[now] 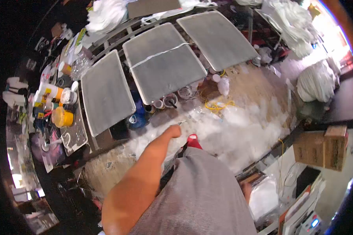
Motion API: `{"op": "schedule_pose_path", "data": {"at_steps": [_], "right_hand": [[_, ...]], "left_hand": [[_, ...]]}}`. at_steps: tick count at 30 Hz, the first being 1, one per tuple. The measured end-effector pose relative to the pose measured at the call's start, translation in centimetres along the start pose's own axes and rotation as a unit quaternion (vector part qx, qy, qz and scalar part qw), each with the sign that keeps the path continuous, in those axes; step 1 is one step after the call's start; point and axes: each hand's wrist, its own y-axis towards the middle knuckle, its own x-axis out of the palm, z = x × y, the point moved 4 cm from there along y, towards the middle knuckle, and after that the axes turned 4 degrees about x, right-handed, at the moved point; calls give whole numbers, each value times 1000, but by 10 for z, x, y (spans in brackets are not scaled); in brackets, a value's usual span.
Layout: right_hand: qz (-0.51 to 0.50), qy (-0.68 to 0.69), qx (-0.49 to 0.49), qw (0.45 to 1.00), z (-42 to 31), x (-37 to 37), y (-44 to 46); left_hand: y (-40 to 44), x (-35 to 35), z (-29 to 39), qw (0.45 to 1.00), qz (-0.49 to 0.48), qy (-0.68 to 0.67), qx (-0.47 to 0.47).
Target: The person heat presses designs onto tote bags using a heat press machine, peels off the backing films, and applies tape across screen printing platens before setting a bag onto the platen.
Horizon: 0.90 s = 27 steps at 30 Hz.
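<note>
My left hand (174,131) hangs in front of my body, low over a floor patch covered in whitish residue. Its fingers look curled into a loose fist, and nothing shows in it. Just right of it, a red shoe or sock (193,141) pokes out beneath my grey shirt (200,188). My right hand (246,191) is mostly hidden at the shirt's right side, beside a white sheet-like panel (264,197). Its fingers cannot be made out, so whether it touches the panel is unclear.
Three grey flat panels (164,58) with pale rims lie on a rack ahead. Tubs, including a yellow tub (62,117), crowd the left. A yellow cord (219,105) loops across the floor. White cloth bundles (317,81) and cardboard boxes (310,148) stand right.
</note>
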Motion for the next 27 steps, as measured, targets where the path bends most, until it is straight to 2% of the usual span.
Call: {"op": "schedule_pose_path", "data": {"at_steps": [1, 2, 3, 4, 5, 6, 7, 8, 9, 10, 12, 14, 16, 19, 24, 26, 27], "right_hand": [[65, 136, 68, 986, -67, -51, 5], [73, 71, -11, 995, -87, -69, 47], [124, -7, 21, 992, -91, -78, 90], [84, 84, -52, 992, -174, -118, 82], [103, 48, -63, 991, -221, -137, 101], [122, 13, -73, 990, -253, -146, 120], [133, 10, -123, 983, -272, -149, 152], [130, -28, -154, 979, -300, -154, 179], [114, -1, -206, 972, -332, -159, 202], [117, -22, -199, 973, -367, -162, 225], [90, -6, -247, 965, -467, -179, 231], [97, 5, -338, 936, -536, -173, 274], [75, 19, -371, 925, -621, -167, 288], [49, -57, -486, 871, -746, -146, 297], [-8, -74, -611, 788, -915, -93, 254], [33, -89, -677, 730, -964, -62, 230], [1, -92, -681, 727, -991, -46, 218]], "left_hand": [[-2, -10, -31, 999, 35, -1, -29], [-3, -19, -60, 996, 63, -17, -54], [-5, -28, -83, 992, 89, -33, -79], [-23, -52, -84, 983, 131, -69, -112], [-44, -80, -83, 968, 173, -104, -147], [-47, -91, -97, 964, 211, -67, -147], [-49, -99, -110, 958, 247, -29, -146], [-55, -108, -116, 956, 246, -33, -155], [-65, -125, -118, 941, 278, -91, -168], [-74, -139, -121, 922, 310, -147, -180], [-93, -162, -124, 908, 328, -173, -196], [-102, -194, -123, 885, 366, -199, -208], [-115, -225, -120, 851, 435, -133, -261], [-116, -262, -125, 804, 512, -185, -241], [-82, -307, -170, 780, 527, -194, -277], [-56, -339, -177, 805, 514, -174, -241], [-43, -358, -177, 804, 513, -177, -242]]}}
